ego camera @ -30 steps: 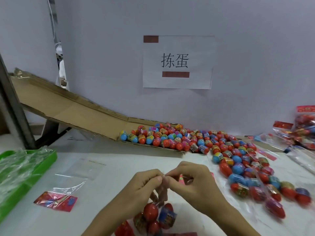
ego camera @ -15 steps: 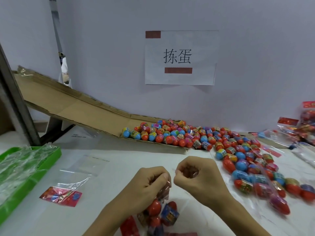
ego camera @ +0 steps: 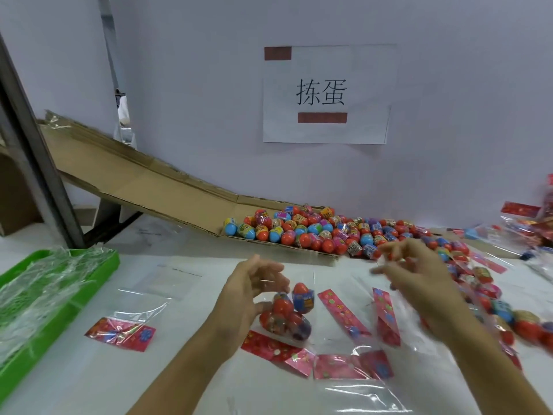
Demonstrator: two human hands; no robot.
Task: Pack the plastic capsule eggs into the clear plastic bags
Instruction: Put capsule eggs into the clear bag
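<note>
White bench (ego camera: 89,378) is carrying loose capsule eggs (ego camera: 314,232) at the cardboard chute's (ego camera: 143,187) foot | our left hand (ego camera: 248,295) is cupping, fingers spread, beside a filled clear bag (ego camera: 284,316); right hand (ego camera: 419,274) is hovering apart, fingers loose, blurred; whether it is pinching film we cannot tell

1. Setting: a small manual packing workstation, of workshop or light-assembly type.
2. Evidence: a cardboard chute (ego camera: 167,187) feeds a heap of capsule eggs (ego camera: 317,232) onto a white table (ego camera: 74,372).
3. A printed paper sign (ego camera: 329,94) is fixed to the wall.
4. A green tray (ego camera: 98,265) holds clear bags.
</note>
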